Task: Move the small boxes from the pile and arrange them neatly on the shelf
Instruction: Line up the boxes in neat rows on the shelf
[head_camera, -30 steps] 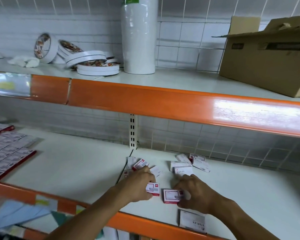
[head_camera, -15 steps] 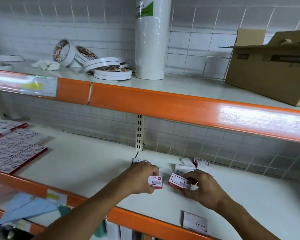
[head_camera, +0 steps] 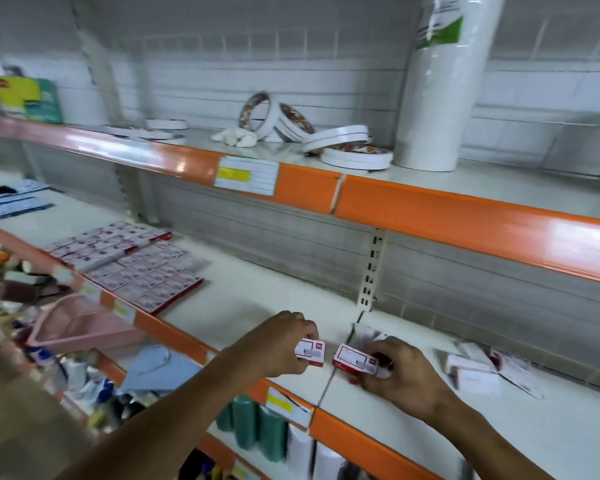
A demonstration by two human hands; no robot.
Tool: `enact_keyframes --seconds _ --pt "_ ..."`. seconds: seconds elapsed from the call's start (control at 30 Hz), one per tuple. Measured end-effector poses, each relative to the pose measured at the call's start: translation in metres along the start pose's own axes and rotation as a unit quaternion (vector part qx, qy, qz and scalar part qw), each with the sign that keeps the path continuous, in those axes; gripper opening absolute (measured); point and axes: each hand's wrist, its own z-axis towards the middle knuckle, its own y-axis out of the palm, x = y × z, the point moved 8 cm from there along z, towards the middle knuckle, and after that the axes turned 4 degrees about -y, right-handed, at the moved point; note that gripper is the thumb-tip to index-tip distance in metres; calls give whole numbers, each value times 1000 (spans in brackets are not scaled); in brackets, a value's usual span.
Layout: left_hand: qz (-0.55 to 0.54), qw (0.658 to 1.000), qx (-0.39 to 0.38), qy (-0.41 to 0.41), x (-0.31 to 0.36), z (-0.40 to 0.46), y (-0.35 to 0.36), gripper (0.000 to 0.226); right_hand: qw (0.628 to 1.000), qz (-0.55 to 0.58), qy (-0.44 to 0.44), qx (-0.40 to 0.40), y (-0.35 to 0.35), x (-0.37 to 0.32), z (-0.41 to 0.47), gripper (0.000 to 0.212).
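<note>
- The left hand (head_camera: 278, 344) has its fingers curled round a small white-and-red cardboard box (head_camera: 310, 352), held just above the white shelf board (head_camera: 257, 292) with the orange front rail.
- The right hand (head_camera: 400, 370) pinches a second small white-and-red box (head_camera: 354, 361), tilted, with its lower edge near the shelf surface.
- The 2 held boxes sit just beside each other, apart by a narrow gap at the seam between shelf boards.
- The loose pile of small white boxes (head_camera: 475, 370) lies on the same shelf, to the right of the right hand.
- A flat, tidy block of matching small boxes (head_camera: 142, 271) covers the shelf well to the left.
- White tape rolls (head_camera: 340, 143) and a tall white paper roll (head_camera: 437, 91) stand on the shelf above.
</note>
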Motion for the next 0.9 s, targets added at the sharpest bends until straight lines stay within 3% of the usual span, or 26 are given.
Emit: enact_keyframes --seconds 0.33,0.9 --pt "13 998 24 -58 -126 -49 -49 37 999 22 -28 -9 85 -78 86 32" --pt "-27 997 2 -78 -279 -70 -86 46 999 30 31 30 168 -157 193 27"
